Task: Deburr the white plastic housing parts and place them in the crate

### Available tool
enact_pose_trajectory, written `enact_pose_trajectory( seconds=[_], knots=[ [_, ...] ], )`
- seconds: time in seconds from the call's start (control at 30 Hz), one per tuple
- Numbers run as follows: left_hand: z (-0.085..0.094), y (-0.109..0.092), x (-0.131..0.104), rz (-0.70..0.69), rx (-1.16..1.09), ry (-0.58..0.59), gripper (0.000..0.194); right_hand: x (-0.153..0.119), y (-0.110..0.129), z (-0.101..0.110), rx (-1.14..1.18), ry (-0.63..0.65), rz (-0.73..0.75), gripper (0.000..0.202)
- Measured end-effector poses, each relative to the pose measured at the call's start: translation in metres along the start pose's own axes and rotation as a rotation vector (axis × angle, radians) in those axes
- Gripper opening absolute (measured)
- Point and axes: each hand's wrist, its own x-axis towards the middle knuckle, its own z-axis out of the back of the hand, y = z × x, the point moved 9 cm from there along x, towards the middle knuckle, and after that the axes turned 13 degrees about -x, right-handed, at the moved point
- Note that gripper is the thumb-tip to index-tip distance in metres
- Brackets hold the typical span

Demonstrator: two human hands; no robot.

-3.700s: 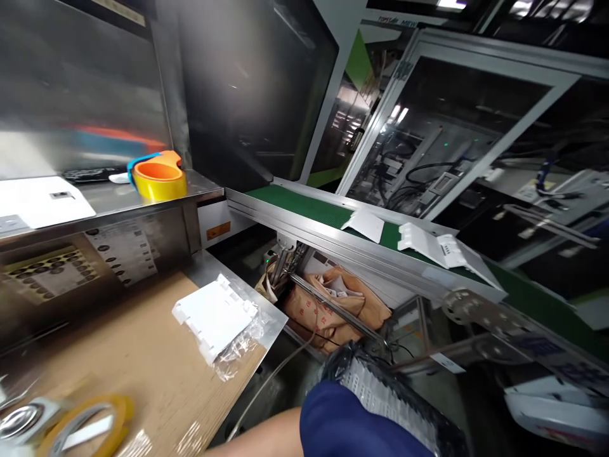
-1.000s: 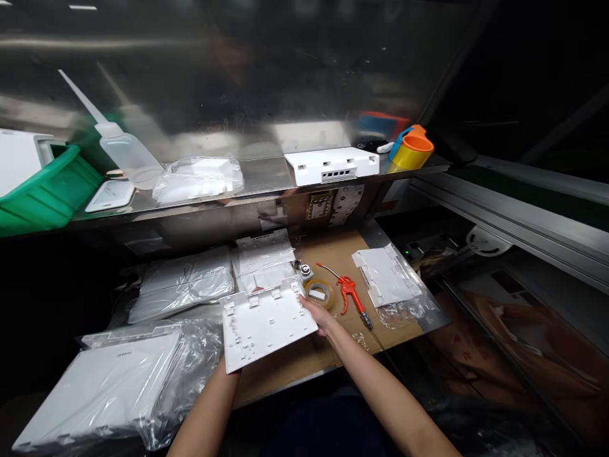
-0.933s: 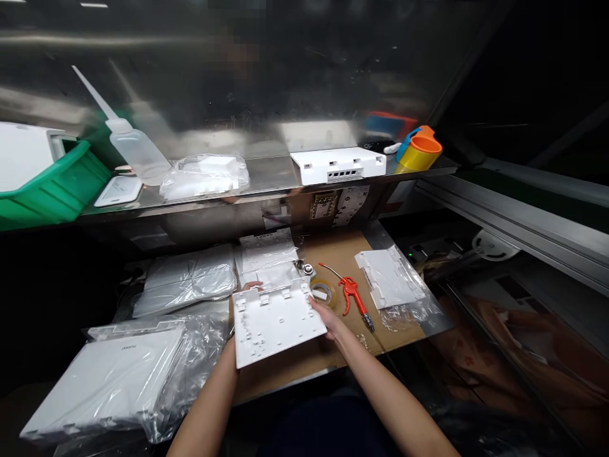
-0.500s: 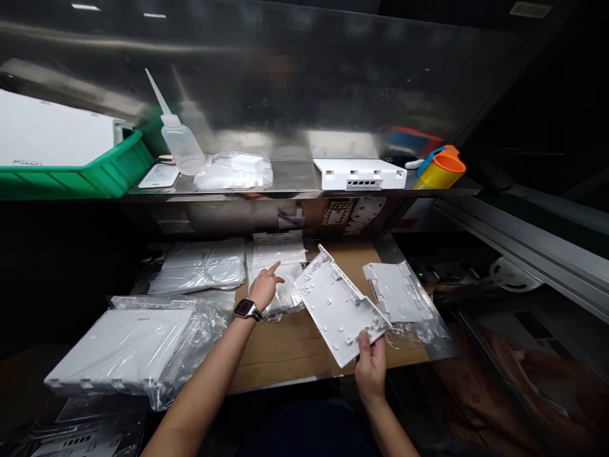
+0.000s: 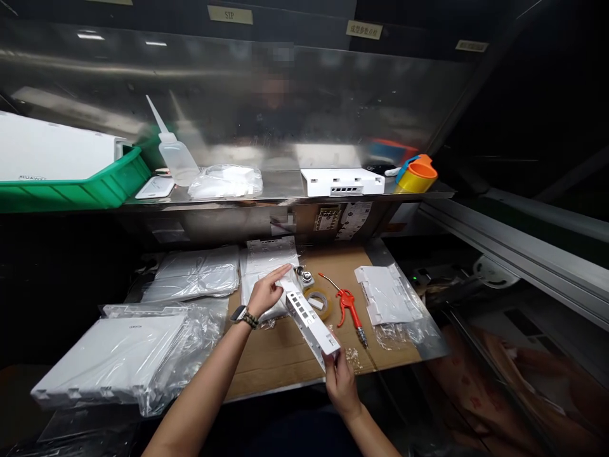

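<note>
Plastic (image 5: 204, 330), clear and crinkled, wrapped a stack of white panels (image 5: 118, 346) at the lower left, below a green bin (image 5: 99, 187) with another white panel in it up on the shelf. Next along that shelf stood a squeeze bottle (image 5: 178, 164), its long nozzle tilted left, and then a bagged bundle (image 5: 226, 182). From where I stood, the person's left hand (image 5: 264, 295) had its fingers straight and close together, laid at the far end of a white housing (image 5: 314, 327); whether it gripped there I couldn't tell. That housing was held aslant above the cardboard (image 5: 276, 358), with a row of square ports along its narrow side. Its near end was pinched between the thumb and fingers of the right hand (image 5: 343, 386). Just beyond lay a tape roll (image 5: 327, 307), then a red air gun (image 5: 349, 299). Farther right, a white cover (image 5: 385, 292) rested on the table near crumpled film (image 5: 394, 336).
</note>
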Motion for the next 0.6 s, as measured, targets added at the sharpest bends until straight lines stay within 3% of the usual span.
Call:
enact_pose_trajectory(
  seconds=[0.17, 0.3, 0.37, 0.43, 0.5, 0.6],
  knots=[
    [-0.023, -0.053, -0.035, -0.07, 0.163, 0.012, 0.067, 0.007, 0.024, 0.027, 0.008, -0.092, -0.13, 0.045],
    [-0.063, -0.09, -0.054, -0.05, 0.337, 0.185, 0.095, 0.02, 0.036, 0.085, 0.31, -0.21, -0.246, 0.058],
    [-0.09, -0.114, -0.058, -0.063, 0.262, 0.291, 0.105, 0.02, 0.037, 0.121, 0.348, -0.278, -0.259, 0.059],
    [-0.118, -0.155, -0.058, -0.167, 0.038, 0.352, 0.108, 0.016, 0.038, 0.153, 0.259, -0.354, -0.218, 0.058],
    [-0.143, -0.209, -0.059, -0.32, -0.223, 0.365, 0.108, 0.01, 0.035, 0.175, 0.183, -0.419, -0.151, 0.062],
    [-0.185, -0.286, -0.07, -0.514, -0.448, 0.468, 0.115, 0.012, 0.009, 0.184, 0.25, -0.375, -0.154, 0.069]
  ],
)
